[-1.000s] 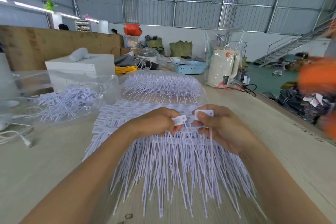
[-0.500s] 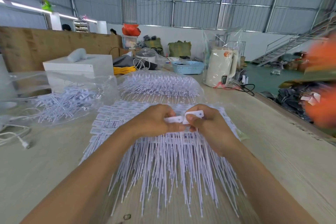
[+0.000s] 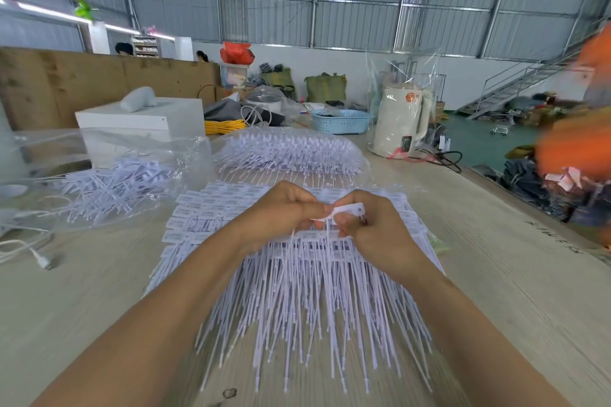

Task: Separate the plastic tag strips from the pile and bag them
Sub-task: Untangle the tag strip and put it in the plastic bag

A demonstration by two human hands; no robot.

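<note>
Pinching one white tag strip point(image 3: 347, 210) together, the left hand point(image 3: 281, 211) and right hand point(image 3: 370, 228) hover over the pile point(image 3: 297, 291) on the table point(image 3: 512, 291).

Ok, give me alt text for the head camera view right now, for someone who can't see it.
Two bare hands, left hand and right hand, pinch one white tag strip together above a fanned pile of tag strips on a table. Clear bags holding more strips lie behind: one bag to the left, another bag straight ahead.
</note>
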